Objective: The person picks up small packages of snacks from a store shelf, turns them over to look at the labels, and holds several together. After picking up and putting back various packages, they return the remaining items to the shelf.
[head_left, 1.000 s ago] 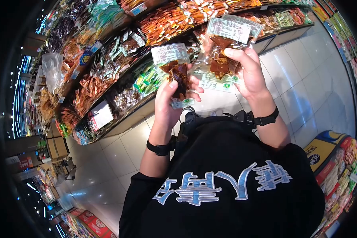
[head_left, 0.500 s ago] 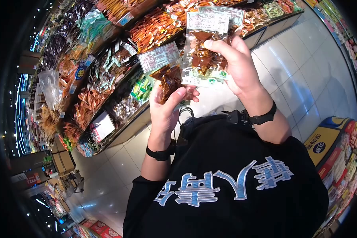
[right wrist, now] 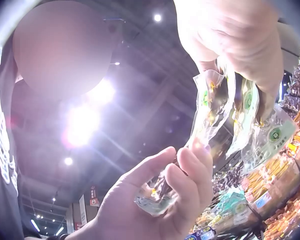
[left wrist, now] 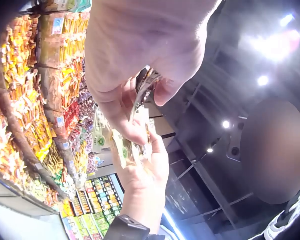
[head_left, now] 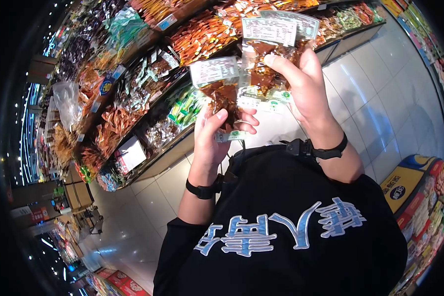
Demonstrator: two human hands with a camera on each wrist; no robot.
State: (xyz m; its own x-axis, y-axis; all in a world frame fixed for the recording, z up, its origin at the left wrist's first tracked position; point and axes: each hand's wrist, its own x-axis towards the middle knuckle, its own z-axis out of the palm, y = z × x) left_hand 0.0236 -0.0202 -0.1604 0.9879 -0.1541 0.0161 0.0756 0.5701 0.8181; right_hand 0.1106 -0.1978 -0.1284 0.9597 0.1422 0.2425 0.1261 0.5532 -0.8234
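My left hand (head_left: 212,128) pinches a clear snack packet (head_left: 221,92) with dark brown pieces inside and a white printed label at its top. Beside it, my right hand (head_left: 308,91) grips a small fan of similar packets (head_left: 261,66), thumb across the front one. Their labels overlap, and the rear ones are partly hidden. The two hands are held side by side, with the packets' edges close together. In the left wrist view the left packet (left wrist: 146,90) shows edge-on between thumb and fingers. Green round marks show on the fanned packets (right wrist: 249,102) in the right wrist view.
Shelf bins of loose wrapped snacks (head_left: 202,42) curve behind the hands. A clear plastic bag (head_left: 66,101) hangs at the left, and a white sign (head_left: 130,154) stands below. Tiled floor (head_left: 365,93) lies at the right, with a goods display (head_left: 404,187) by the right elbow.
The right hand's packets swung left toward the left hand's packet, overlapping its edge, then shifted slightly back right. The left packet tilted left, then came back more upright. Both hands kept their hold.
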